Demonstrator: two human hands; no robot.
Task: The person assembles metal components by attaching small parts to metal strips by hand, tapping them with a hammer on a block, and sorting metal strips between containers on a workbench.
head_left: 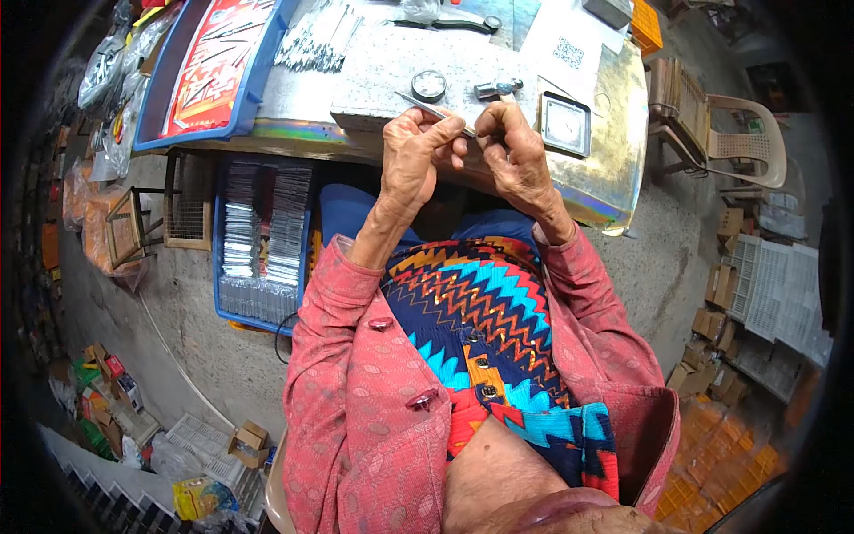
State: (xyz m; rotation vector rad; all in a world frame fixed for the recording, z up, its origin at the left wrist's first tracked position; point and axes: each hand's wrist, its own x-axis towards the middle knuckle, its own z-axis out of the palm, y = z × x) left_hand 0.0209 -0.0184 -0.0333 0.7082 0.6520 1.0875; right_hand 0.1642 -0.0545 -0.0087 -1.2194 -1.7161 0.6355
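Note:
Above the near edge of the table, my left hand [416, 156] grips a slim silver metal rod [431, 109] between thumb and fingers. The rod slants, with its thin tip pointing up and to the left. My right hand [518, 153] is closed, its thumb and forefinger pinched at the rod's lower right end. Those fingertips hide that end. Just beyond my hands, a small round dark-rimmed dish [429, 85] and a short shiny metal piece [496, 88] lie on a speckled stone slab [374, 76]. To the right of my right hand sits a square metal tin [565, 125].
At the left, a blue tray [242, 125] holds several metal tools on red paper. Thin metal pieces [318, 37] are heaped beside it. A black-handled tool [458, 24] lies farther back. Below the table edge stands a blue crate [220, 267] of bundled metal strips. A chair [743, 151] stands right.

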